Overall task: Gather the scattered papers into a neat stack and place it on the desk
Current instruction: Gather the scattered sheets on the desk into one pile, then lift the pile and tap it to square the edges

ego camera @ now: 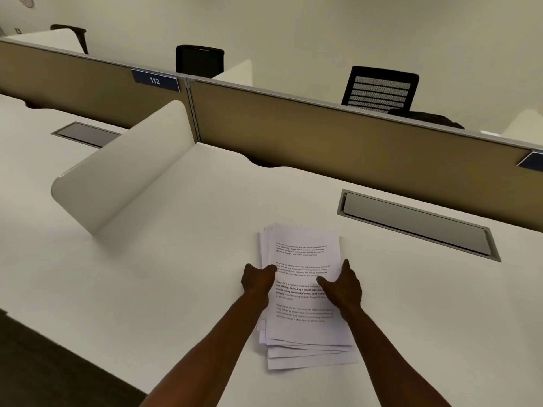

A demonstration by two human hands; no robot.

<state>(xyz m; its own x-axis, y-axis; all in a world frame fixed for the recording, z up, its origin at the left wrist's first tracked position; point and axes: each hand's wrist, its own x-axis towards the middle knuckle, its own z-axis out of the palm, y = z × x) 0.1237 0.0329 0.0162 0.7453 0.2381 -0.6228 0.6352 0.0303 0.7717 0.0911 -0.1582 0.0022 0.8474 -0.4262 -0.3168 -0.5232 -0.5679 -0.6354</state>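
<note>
Papers (pixel 305 292) lie in one pile on the desk (pixel 147 274), printed side up, the long axis running away from the person and tipped slightly to the left at the far end. Starting at the left: the left hand (pixel 257 282) sits against the pile's left long edge, about halfway along, with the thumb lying over onto the top sheet and the other fingers curled down at the edge. Whether those curled fingers reach under the sheets cannot be told. In the middle, the pile is gathered but not square: lower sheets fan out past the near short edge, and a few corners stick out along the left side. At the right, the right hand (pixel 342 287) rests on the pile's right long edge, fingers held loosely together and pointing away, thumb spread inward over the text.

Both hands flank the pile across its short width and look equally near. Squaring it likely calls for pressing inward from both sides, then tapping the fanned near end, which lies toward the person, behind the fingers.
</note>
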